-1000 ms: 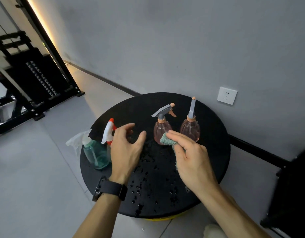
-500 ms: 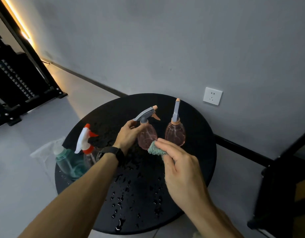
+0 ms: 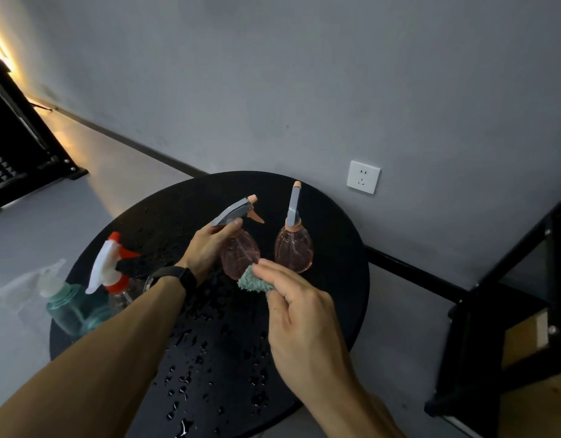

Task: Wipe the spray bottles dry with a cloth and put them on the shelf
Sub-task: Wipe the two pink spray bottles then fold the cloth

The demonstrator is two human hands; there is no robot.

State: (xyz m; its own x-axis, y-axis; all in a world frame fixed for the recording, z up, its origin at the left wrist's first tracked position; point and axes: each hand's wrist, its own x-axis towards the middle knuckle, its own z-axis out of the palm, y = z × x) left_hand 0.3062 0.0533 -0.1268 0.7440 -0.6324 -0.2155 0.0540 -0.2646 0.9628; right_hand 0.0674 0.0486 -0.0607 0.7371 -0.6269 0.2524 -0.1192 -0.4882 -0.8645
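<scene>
On the round black table point(image 3: 336, 235) stand two pink spray bottles with grey heads. My left hand point(image 3: 209, 245) grips the nearer pink bottle point(image 3: 241, 256) at its neck, under the grey trigger. My right hand point(image 3: 301, 308) pinches a teal cloth point(image 3: 252, 281) and holds it against that bottle's lower side. The second pink bottle point(image 3: 294, 251) stands free just to the right. At the table's left edge are a clear bottle with a red and white head point(image 3: 110, 268) and a teal bottle point(image 3: 72, 306).
Water drops point(image 3: 190, 352) cover the near part of the tabletop. A black shelf frame with wooden boards point(image 3: 522, 330) stands at the right. A wall socket point(image 3: 363, 177) is behind the table. A dark rack point(image 3: 16, 153) stands far left.
My left hand reached forward from the table's middle and took hold of the nearer pink bottle's neck. My right hand brought the cloth against that bottle. The view shifted right.
</scene>
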